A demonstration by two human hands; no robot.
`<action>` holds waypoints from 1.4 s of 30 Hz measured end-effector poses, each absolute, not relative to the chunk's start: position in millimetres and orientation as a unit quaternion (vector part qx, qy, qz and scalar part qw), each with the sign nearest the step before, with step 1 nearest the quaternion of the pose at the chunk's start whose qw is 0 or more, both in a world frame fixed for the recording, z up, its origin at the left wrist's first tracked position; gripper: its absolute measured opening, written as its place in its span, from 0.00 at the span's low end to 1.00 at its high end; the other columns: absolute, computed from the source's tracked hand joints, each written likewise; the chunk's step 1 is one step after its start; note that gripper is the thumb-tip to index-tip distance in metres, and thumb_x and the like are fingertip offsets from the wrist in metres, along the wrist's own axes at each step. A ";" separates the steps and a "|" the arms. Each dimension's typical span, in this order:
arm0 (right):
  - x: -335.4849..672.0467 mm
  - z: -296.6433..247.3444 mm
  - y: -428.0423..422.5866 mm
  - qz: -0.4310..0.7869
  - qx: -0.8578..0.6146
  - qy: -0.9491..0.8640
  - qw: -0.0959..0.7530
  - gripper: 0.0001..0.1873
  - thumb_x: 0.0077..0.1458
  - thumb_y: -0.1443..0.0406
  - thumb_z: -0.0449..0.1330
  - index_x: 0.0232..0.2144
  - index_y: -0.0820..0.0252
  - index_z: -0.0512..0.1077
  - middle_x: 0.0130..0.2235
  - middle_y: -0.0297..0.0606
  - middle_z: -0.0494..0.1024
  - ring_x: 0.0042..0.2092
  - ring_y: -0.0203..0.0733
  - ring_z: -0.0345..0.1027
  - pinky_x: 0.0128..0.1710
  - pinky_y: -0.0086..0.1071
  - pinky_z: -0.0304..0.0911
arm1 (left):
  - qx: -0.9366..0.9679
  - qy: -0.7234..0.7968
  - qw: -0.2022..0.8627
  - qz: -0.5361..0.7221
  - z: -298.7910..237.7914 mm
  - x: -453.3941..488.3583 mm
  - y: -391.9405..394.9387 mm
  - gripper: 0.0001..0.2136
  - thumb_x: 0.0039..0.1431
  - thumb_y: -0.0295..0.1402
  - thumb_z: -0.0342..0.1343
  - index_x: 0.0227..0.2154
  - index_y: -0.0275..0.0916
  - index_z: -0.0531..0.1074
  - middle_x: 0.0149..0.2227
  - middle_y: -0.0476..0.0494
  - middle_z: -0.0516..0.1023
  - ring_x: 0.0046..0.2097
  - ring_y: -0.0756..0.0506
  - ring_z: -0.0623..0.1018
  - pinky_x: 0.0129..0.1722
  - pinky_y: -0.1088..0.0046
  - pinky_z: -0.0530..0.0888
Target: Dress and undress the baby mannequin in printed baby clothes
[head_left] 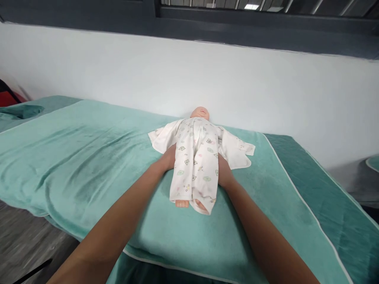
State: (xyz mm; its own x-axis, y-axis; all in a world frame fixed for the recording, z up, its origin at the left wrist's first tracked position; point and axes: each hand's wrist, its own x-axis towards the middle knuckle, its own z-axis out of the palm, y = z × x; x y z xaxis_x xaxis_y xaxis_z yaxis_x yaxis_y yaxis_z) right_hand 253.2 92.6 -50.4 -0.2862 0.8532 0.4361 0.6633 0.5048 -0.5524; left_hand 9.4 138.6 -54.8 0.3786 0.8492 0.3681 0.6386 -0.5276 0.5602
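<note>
A baby doll (200, 113) lies on its back, its head toward the wall. White printed baby pants (195, 169) cover its legs and reach high up its front; the toes of one foot show at a leg opening. Beneath them spreads a white baby shirt (237, 152), a sleeve out on either side. My left hand (169, 157) is at the left edge of the pants, and my right hand (224, 170) is at the right edge. Both reach in under the cloth at the doll's sides, so the fingers are hidden and their grip cannot be made out.
A green sheet (89, 157) with white piping covers the bed, wrinkled on the left. Darker green cloth (319, 177) borders it at the right. Behind the doll's head rises a white wall (118, 71) beneath a dark window frame (237, 29). Grey floor (23, 232) shows at lower left.
</note>
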 end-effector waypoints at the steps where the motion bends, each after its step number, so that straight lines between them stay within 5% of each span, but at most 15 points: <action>1: 254.8 -49.6 89.9 0.148 -0.459 -0.787 0.384 0.14 0.57 0.62 0.57 0.44 0.56 0.76 0.50 0.47 0.78 0.49 0.55 0.73 0.47 0.46 0.70 | 0.819 0.452 0.156 0.317 -53.8 10.7 138.3 0.25 0.58 0.40 0.57 0.57 0.39 0.69 0.60 0.37 0.73 0.61 0.34 0.72 0.60 0.58 0.71; 7: 259.6 -46.5 81.2 0.144 -0.448 -0.785 0.404 0.14 0.56 0.62 0.56 0.42 0.56 0.77 0.48 0.46 0.79 0.47 0.53 0.73 0.47 0.45 0.70 | 0.806 0.511 0.055 0.293 -49.6 15.6 131.3 0.09 0.59 0.33 0.55 0.40 0.37 0.76 0.46 0.34 0.79 0.47 0.35 0.77 0.45 0.58 0.74; 13: 265.0 -44.7 73.7 0.045 -0.540 -0.802 0.250 0.12 0.59 0.63 0.56 0.41 0.59 0.77 0.44 0.47 0.76 0.44 0.49 0.70 0.43 0.38 0.66 | 0.849 0.439 -0.049 0.290 -57.2 -1.4 108.5 0.08 0.58 0.27 0.52 0.24 0.39 0.72 0.32 0.39 0.74 0.38 0.41 0.72 0.36 0.64 0.69; 17: 272.2 -42.9 61.0 -0.004 -0.521 -0.836 0.172 0.08 0.59 0.68 0.56 0.33 0.60 0.75 0.39 0.45 0.76 0.42 0.47 0.67 0.42 0.37 0.61 | 0.863 0.406 -0.047 0.296 -58.7 -12.6 91.9 0.10 0.59 0.25 0.49 0.24 0.40 0.71 0.30 0.42 0.71 0.35 0.43 0.69 0.35 0.65 0.67; 20: 278.1 -42.8 47.6 0.005 -0.499 -0.846 0.190 0.10 0.59 0.71 0.54 0.29 0.59 0.73 0.36 0.42 0.75 0.39 0.45 0.66 0.39 0.36 0.59 | 0.859 0.415 -0.030 0.299 -58.4 -14.5 85.2 0.10 0.57 0.24 0.49 0.22 0.40 0.69 0.28 0.44 0.70 0.34 0.43 0.68 0.34 0.65 0.66; 30: 293.3 -39.9 39.4 0.084 -0.476 -0.837 0.257 0.08 0.62 0.66 0.54 0.33 0.56 0.73 0.38 0.40 0.77 0.42 0.46 0.69 0.42 0.39 0.62 | 0.771 0.494 0.196 0.352 -53.5 -20.4 83.2 0.09 0.52 0.26 0.45 0.24 0.41 0.70 0.29 0.47 0.76 0.35 0.46 0.74 0.38 0.69 0.70; 33: 299.7 -37.4 41.0 0.036 -0.494 -0.839 0.226 0.06 0.62 0.63 0.57 0.38 0.56 0.73 0.42 0.42 0.78 0.45 0.49 0.68 0.44 0.41 0.61 | 0.710 0.549 0.182 0.403 -54.7 -23.6 87.8 0.10 0.52 0.28 0.46 0.26 0.41 0.73 0.31 0.47 0.78 0.37 0.45 0.75 0.41 0.69 0.71; 38: 298.4 -34.5 38.8 0.018 -0.504 -0.844 0.181 0.17 0.68 0.58 0.49 0.32 0.57 0.72 0.34 0.41 0.77 0.39 0.47 0.67 0.40 0.39 0.57 | 0.663 0.631 0.129 0.382 -60.4 -24.5 92.2 0.11 0.53 0.27 0.46 0.25 0.42 0.74 0.31 0.46 0.80 0.38 0.43 0.76 0.41 0.66 0.70; 42: 302.1 -32.2 50.2 0.087 -0.543 -0.803 0.229 0.23 0.68 0.54 0.46 0.25 0.57 0.68 0.28 0.37 0.74 0.33 0.43 0.66 0.37 0.36 0.57 | 0.653 0.666 0.124 0.337 -62.0 -26.6 95.1 0.11 0.54 0.27 0.47 0.25 0.42 0.74 0.30 0.46 0.80 0.38 0.42 0.77 0.39 0.67 0.69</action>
